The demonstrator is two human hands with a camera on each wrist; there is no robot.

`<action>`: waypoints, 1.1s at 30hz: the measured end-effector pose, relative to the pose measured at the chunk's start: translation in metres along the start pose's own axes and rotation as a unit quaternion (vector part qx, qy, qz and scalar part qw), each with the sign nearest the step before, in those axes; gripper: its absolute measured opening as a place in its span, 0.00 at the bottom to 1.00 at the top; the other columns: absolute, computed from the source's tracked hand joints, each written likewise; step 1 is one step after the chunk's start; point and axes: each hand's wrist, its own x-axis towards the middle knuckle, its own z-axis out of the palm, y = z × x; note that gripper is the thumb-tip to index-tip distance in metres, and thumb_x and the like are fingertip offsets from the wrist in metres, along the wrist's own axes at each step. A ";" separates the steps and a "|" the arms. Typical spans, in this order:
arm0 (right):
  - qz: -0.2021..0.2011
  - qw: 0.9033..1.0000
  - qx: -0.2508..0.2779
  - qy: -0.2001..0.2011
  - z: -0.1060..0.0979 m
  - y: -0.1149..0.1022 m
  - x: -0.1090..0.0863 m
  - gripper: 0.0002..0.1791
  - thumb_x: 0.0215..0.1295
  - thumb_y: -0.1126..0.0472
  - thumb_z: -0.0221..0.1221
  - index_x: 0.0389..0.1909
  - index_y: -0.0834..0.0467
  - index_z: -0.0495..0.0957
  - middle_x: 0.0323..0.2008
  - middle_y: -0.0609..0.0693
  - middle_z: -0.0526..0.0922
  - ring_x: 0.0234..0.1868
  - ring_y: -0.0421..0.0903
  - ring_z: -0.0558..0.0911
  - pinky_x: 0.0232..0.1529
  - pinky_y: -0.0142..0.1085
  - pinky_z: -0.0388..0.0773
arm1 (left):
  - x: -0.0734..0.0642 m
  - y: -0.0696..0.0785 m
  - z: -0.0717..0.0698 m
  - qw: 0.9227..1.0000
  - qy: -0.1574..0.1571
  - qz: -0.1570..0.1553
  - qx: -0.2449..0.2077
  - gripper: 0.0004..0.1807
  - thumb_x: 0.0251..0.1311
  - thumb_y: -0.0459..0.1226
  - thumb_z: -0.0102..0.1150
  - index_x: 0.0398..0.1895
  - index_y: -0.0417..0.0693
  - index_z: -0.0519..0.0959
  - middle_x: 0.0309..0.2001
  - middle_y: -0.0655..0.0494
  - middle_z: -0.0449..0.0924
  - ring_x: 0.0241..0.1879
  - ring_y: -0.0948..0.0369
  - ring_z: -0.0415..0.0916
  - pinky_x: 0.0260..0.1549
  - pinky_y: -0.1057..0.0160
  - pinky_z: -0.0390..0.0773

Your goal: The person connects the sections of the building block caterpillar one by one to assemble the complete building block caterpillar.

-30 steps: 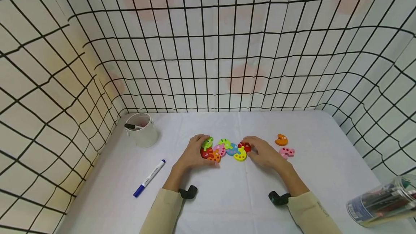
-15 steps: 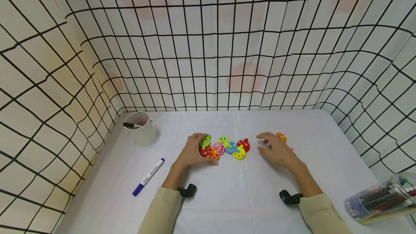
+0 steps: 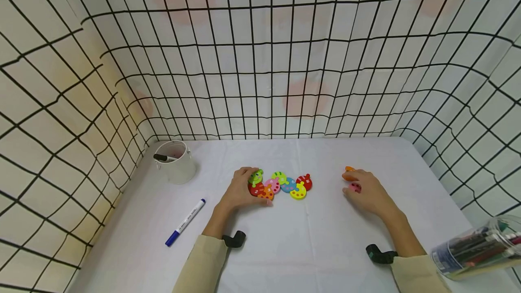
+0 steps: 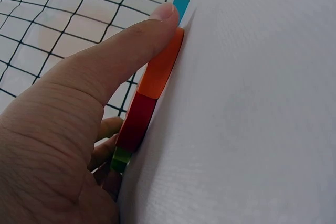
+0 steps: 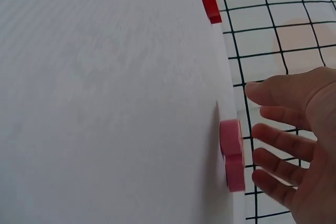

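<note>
A numbered caterpillar puzzle (image 3: pixel 288 185) of colourful joined pieces lies on the white cloth, a green face at its left end. My left hand (image 3: pixel 237 191) grips that end, thumb along the orange piece (image 4: pixel 161 67) and fingers around the far side by the red piece (image 4: pixel 138 119). To the right, my right hand (image 3: pixel 369 195) hovers over two loose pieces, an orange one (image 3: pixel 348 175) and a pink one (image 3: pixel 355 187), partly hidden by it. In the right wrist view its fingers are spread and relaxed, apart from the pink piece (image 5: pixel 232 153).
A blue-capped marker (image 3: pixel 185 222) lies left of my left arm. Behind it stands a white bucket (image 3: pixel 181 169) holding a black-capped pen. A clear jar (image 3: pixel 468 250) of pencils lies tilted at the right. Grid-patterned cloth walls (image 3: pixel 260 80) rise around the table.
My right hand has left the red piece at the chain's right end and moved right to the loose orange and pink pieces. The left hand stays on the puzzle.
</note>
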 end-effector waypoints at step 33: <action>-0.002 0.997 0.000 -0.072 0.006 -0.001 -0.009 0.26 0.63 0.60 0.69 0.62 0.59 0.78 0.34 0.48 0.76 0.37 0.46 0.73 0.33 0.32 0.71 | 0.000 -0.002 0.000 1.000 -0.004 0.000 0.002 0.60 0.35 0.66 0.80 0.76 0.59 0.67 0.73 0.51 0.64 0.73 0.51 0.59 0.66 0.43 0.74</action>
